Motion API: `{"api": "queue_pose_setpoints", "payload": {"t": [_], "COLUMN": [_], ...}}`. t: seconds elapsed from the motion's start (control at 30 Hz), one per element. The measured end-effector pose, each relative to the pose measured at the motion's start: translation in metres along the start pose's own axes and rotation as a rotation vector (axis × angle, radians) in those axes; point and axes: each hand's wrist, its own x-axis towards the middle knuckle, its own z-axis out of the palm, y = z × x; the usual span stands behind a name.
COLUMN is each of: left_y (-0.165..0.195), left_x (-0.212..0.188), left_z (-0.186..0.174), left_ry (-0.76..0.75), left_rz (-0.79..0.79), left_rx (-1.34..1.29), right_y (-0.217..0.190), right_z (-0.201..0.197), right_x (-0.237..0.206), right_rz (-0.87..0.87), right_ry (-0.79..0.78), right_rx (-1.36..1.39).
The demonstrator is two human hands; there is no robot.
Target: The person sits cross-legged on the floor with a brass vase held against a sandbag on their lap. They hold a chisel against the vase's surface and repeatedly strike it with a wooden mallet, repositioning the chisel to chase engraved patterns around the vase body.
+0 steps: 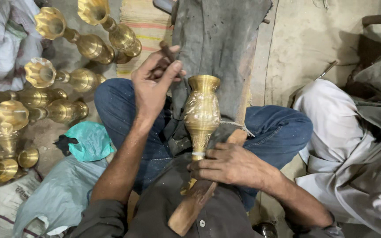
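- Nearest of all: dark grey shirt front with a small pale button, low in the view.
- Just above it, long brown wooden stick, smooth and round, lying slanted across the lap.
- Right hand curled tight around the thin bottom stem of the shiny gold brass vase, pressing it down on the wooden stick.
- Brass vase lying along the lap between two knees in blue jeans, open mouth pointing away, fat middle covered in tiny scratched patterns, neck smooth and bright.
- Left hand lifted just beside the mouth of the vase, fingers bent around a thin dark metal tool; tip of the tool hidden, so cannot tell if touching the brass.
- Step in hand, as a guess: cutting or scratching little patterns into the brass, one spot at a time.
- Next move likely calls for a steady grip on the stem, a small turn of the vase, and a careful set-down of the tool tip on a bare patch.
- Worn grey cloth spread under the vase, rough and dusty.
- More gold brass vases with wavy flower-shaped mouths lying in a heap on the floor at the left.
- Crumpled teal plastic bag near the left knee.
- Another person in loose white clothes sitting at the right.
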Motion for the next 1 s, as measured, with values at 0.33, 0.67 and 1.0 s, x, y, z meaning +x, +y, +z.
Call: {"api": "queue_pose_setpoints", "payload": {"t": [0.33,0.67,1.0], "left_y": [0.029,0.012,-0.009], "left_x": [0.0,-0.008,-0.009], "left_z": [0.043,0.046,0.045], "left_ry": [-0.138,-0.086,-0.086], "left_rz": [0.212,0.444,0.459], "left_rx": [0.295,0.468,0.503], "right_y": [-0.006,0.06,0.091], "right_z": [0.002,-0.07,-0.132], "right_x": [-0.002,-0.031,0.001], "right_rz": [0.102,0.622,0.529], "right_ry": [-0.012,0.408,0.428], "right_rx": [0.068,-0.05,-1.026]}}
